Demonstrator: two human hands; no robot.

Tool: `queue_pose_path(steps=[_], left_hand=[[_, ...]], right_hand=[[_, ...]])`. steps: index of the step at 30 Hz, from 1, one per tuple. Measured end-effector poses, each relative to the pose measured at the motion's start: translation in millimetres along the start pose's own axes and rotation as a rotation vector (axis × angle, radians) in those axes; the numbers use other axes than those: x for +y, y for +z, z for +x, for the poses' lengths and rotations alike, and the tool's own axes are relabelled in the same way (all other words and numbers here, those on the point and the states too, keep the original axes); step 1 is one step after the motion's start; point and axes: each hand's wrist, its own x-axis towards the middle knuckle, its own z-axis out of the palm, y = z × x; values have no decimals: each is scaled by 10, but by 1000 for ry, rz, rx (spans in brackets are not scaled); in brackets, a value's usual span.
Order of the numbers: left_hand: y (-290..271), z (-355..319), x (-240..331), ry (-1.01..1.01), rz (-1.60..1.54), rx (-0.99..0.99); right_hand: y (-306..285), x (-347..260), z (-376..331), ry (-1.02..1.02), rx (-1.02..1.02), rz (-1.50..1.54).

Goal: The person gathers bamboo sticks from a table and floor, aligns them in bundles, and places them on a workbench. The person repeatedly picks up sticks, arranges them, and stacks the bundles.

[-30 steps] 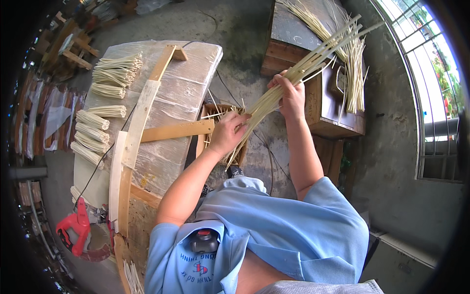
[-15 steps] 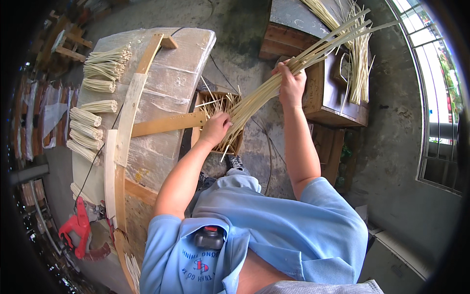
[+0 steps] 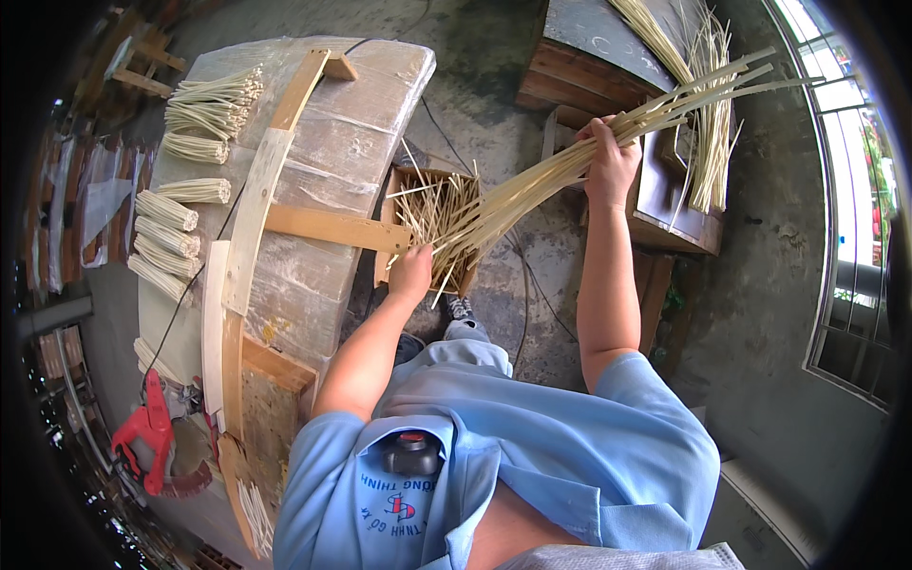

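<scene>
A long bundle of pale cane strips [image 3: 532, 193] slants from the middle up to the far right. My right hand [image 3: 610, 166] is closed around its upper part, and the far ends fan out beyond the fist. At the bundle's lower end my left hand [image 3: 411, 274] is closed, its fingertips pinching the tip of a thin strip. Below the bundle stands an open cardboard box [image 3: 386, 217] full of short, loose cane pieces [image 3: 427, 204]. The loose lower ends of the bundle hang over this box.
To the left, a plastic-wrapped table [image 3: 332, 152] carries several tied cane bundles [image 3: 166, 209] and wooden strips [image 3: 256, 218]. A red clamp [image 3: 147, 432] sits at its near end. At the right, more long cane [image 3: 708, 142] lies over a dark cabinet [image 3: 665, 195]. A barred window [image 3: 845, 190] lies beyond.
My right hand has moved right with the bundle, drawing its lower end away from my left hand. My left hand has shifted slightly toward me.
</scene>
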Motion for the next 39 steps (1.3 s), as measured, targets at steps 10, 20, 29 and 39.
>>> queue_pose_path(steps=[10,20,29,39], left_hand=[[17,-612,-251,-7,219,102],[48,-789,-453,-280,234,-11],[240,-939,-661,-506,20,-10],[148,-748,-619,-1169,-1792,202]], right_hand=[[115,414,23,42,47,15],[425,831,-4,-20,124,-102],[379,621,179,-100,112,-173],[484,708,-92,-26,63,-106]])
